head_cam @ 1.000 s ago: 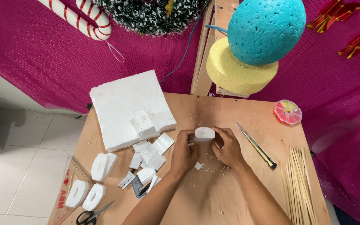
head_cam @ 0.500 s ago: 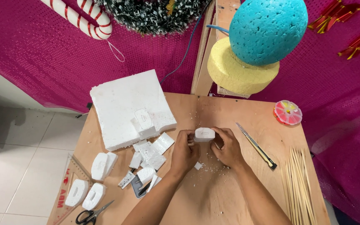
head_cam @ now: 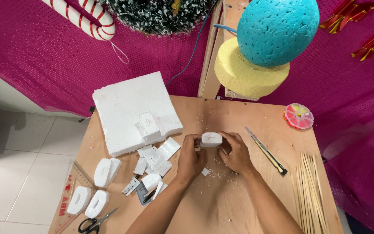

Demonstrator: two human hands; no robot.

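Foam offcuts (head_cam: 154, 158) crowd left, craft knife (head_cam: 265, 151) right, bare wood between.

Small white foam block (head_cam: 211, 139), mid-table

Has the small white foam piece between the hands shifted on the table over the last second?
No. The white foam piece sits in the same spot relative to the utility knife and the big foam slab, held by both hands.

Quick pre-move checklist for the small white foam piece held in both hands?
1. Foam piece held by left hand and right hand: ok.
2. Piece lifted off the table: cannot tell.
3. Utility knife lies apart from the right hand: ok.
4. Crumbs litter the table beneath the hands: not ok.
5. Skewers lie away from the hands: ok.
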